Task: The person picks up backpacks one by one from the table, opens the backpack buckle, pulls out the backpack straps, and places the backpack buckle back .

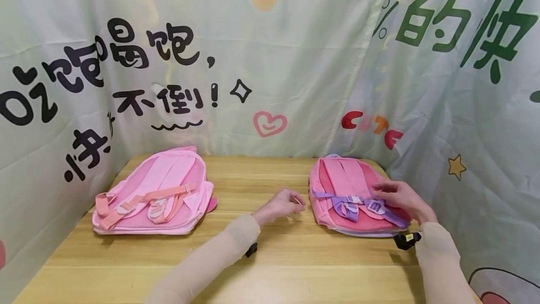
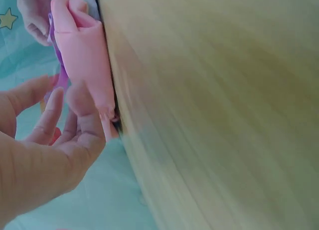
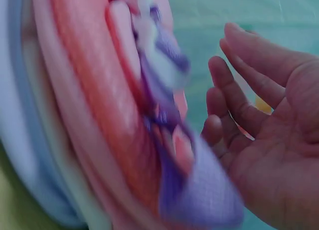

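A pink backpack (image 1: 346, 177) with purple straps (image 1: 377, 207) and white buckles lies at the right of the table, its strap side up. My right hand (image 1: 402, 197) hovers over its right edge, fingers loosely bent and holding nothing; in the right wrist view the palm (image 3: 284, 140) faces the purple webbing. To the left of that bag is my left hand (image 1: 281, 206), low over the wood with relaxed fingers and nothing in them. The left wrist view shows its fingers (image 2: 45, 115) close beside the bag's pink side (image 2: 84, 60).
On the left of the table lies a lighter pink backpack (image 1: 153, 191) with peach straps (image 1: 166, 195), also strap side up. The wooden table (image 1: 253, 177) meets printed cloth curtains (image 1: 261, 60) at the back and sides.
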A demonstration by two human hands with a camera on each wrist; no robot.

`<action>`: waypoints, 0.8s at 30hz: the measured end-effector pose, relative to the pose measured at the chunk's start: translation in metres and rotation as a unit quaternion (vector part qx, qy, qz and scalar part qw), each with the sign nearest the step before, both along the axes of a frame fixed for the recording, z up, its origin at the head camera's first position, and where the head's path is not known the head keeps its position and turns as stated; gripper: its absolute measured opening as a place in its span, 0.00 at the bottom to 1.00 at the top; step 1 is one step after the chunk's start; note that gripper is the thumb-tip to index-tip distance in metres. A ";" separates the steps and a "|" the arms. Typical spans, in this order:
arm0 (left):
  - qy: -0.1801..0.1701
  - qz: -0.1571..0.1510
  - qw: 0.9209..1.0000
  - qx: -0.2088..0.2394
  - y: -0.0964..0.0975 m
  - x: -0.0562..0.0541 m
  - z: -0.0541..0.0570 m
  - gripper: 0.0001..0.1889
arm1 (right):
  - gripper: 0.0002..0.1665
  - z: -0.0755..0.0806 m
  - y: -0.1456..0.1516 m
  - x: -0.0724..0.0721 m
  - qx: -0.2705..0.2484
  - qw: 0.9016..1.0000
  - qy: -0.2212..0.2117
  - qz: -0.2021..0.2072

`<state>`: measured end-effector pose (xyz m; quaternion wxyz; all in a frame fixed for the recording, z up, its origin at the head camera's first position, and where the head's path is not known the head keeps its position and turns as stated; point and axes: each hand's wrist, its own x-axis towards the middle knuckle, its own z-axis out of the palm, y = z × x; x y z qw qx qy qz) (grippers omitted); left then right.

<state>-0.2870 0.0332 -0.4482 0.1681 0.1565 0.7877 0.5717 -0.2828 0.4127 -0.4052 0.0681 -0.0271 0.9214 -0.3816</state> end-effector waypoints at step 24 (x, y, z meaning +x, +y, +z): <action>-0.011 -0.045 0.999 0.020 0.040 0.004 0.002 0.21 | 0.50 -0.021 0.039 0.017 -0.038 0.996 -0.056 -0.052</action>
